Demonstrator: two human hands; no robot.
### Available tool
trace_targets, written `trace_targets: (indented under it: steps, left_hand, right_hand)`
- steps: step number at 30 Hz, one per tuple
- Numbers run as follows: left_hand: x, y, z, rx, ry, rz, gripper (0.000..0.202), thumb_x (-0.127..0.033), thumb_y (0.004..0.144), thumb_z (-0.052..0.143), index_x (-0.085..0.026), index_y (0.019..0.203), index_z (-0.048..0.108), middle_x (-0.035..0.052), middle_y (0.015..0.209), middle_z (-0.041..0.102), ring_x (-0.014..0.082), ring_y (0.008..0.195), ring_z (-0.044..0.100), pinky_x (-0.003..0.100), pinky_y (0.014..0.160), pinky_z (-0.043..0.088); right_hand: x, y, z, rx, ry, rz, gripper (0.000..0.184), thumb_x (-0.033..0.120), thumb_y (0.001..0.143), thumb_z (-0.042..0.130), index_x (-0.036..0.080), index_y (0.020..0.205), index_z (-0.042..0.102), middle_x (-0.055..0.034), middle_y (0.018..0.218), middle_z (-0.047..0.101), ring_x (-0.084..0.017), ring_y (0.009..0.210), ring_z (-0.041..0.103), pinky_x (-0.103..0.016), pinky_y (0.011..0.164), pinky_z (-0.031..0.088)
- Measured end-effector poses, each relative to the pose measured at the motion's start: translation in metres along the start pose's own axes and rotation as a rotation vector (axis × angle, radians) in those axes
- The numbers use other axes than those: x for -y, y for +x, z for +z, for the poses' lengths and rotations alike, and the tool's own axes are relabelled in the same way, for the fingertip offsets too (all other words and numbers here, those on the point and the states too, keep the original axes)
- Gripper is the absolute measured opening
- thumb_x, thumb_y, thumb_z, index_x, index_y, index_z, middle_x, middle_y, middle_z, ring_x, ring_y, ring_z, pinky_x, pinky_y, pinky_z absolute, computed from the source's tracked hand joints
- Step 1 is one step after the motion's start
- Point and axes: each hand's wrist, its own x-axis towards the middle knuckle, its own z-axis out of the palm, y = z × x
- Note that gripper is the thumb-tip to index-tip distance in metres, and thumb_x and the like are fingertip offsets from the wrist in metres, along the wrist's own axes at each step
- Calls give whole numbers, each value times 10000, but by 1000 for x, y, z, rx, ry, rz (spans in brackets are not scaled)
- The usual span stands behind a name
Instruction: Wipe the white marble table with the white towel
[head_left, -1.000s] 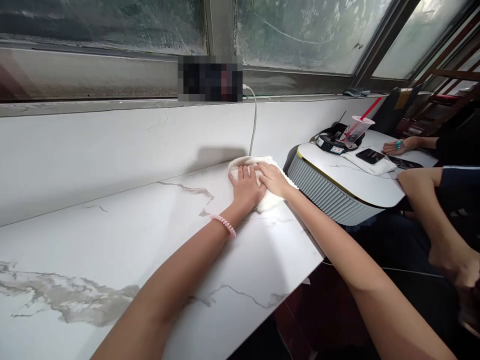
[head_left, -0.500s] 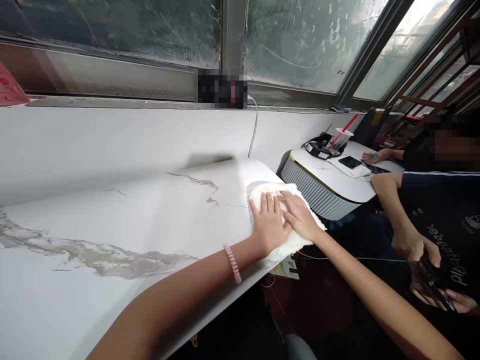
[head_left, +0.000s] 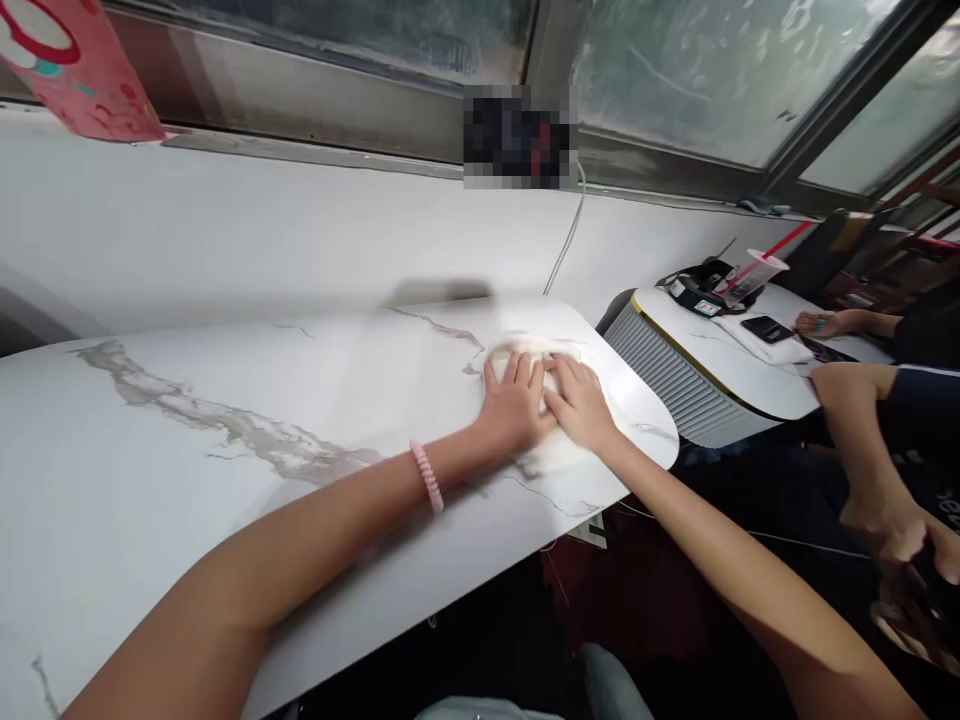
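Note:
A white cloth [head_left: 562,462] lies spread on a white marble-patterned table [head_left: 420,400], near its rounded right end. My left hand [head_left: 516,402], with a pink coiled band on its wrist, presses flat on the cloth with the fingers apart. Right beside it, my right hand [head_left: 582,405] also lies flat on the cloth, its fingers stretched out. The thumb side of my right hand meets my left hand. Both palms hide the middle of the cloth, and its edges are blurred.
A second table [head_left: 675,365] with a ribbed side stands at right, carrying a cup with a red straw [head_left: 754,278], a black headset [head_left: 701,288] and a phone [head_left: 766,330]. Another person's arm [head_left: 870,460] is at far right. A cable [head_left: 568,235] hangs down the wall.
Both hands and the cloth have moved left over the table, away from its right end, where bare tabletop now shows. The view has turned left, bringing more of a red packet into sight.

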Motion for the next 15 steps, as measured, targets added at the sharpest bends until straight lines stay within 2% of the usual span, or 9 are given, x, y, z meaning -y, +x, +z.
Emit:
trace_targets:
  steps: [3,8,15]
  left_hand:
    - [27,31,-6,22,-18,-42,625,-387,925,374,-101,1479,329,167,1576,291,286,1475,193,596,1178,89]
    - [67,75,-11,2,-43,-109,606,-407,949,317,-151,1497,302,126,1587,281,253,1481,185,553,1190,78]
    - [100,108,-15,-80,-82,-143,538,-391,947,316,-225,1455,370,73,1543,368,230,1445,259,532,1187,150]
  right_hand:
    - [-2,41,16,-39,19,14,276,265,827,394,224,1054,545,-114,1143,626,-299,1144,520,-509,1060,334]
    - [-9,101,39,-42,58,31,282,248,804,396,216,1035,555,-117,1166,626,-293,1149,520,-494,1069,325]
    - [-16,153,60,-54,92,57,287,247,803,387,229,1028,564,-98,1165,629,-289,1147,518,-510,1081,317]
